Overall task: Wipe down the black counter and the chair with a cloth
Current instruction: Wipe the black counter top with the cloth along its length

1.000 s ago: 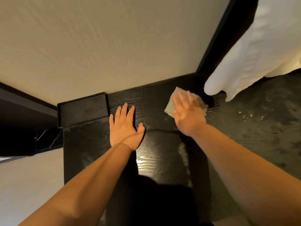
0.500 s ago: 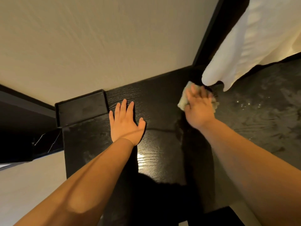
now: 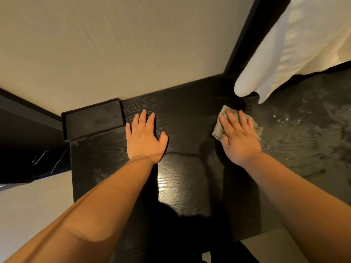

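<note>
Cloth [image 3: 218, 130] slid back under right hand [image 3: 239, 141]; left hand [image 3: 144, 141] flat on counter [image 3: 190, 114].

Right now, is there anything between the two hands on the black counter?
Nothing: the head view shows only bare black counter between the left hand, lying flat, and the right hand pressing the cloth.

2 hands [image 3: 145, 138] [image 3: 240, 142], 1 cloth [image 3: 218, 130], 1 blk counter [image 3: 190, 114], 1 blk tray [image 3: 93, 120].

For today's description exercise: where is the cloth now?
Head view, right of centre: the cloth lies on the black counter under the right hand, near the white fabric.
</note>
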`<state>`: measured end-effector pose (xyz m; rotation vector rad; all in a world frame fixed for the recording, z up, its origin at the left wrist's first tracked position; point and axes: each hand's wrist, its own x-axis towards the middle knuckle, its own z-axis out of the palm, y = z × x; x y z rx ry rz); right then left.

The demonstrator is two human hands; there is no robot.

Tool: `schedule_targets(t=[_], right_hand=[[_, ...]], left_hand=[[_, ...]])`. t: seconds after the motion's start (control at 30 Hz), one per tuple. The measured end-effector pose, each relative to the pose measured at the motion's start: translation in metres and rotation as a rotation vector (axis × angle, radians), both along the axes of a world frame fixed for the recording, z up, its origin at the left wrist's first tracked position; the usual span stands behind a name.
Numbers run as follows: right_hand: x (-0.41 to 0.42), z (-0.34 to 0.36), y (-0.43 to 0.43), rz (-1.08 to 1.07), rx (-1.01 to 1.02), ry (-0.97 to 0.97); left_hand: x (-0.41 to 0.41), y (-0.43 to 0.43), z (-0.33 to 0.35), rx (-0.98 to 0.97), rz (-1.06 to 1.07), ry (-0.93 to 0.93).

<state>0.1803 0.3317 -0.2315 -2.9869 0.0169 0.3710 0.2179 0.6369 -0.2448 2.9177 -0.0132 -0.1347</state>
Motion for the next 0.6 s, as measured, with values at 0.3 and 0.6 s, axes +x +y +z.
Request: schedule_targets(t=[0.3, 0.6], right_hand=[[-0.027, -0.013, 0.037, 0.369, 0.092, -0.11], [-0.024, -0.001, 0.031, -0.022, 0.128, -0.033]], left_hand=[[0.0, 0.0, 0.0, 0.016, 0.0, -0.003], [0.0, 0.0, -0.001, -0.001, 0.001, -0.007]])
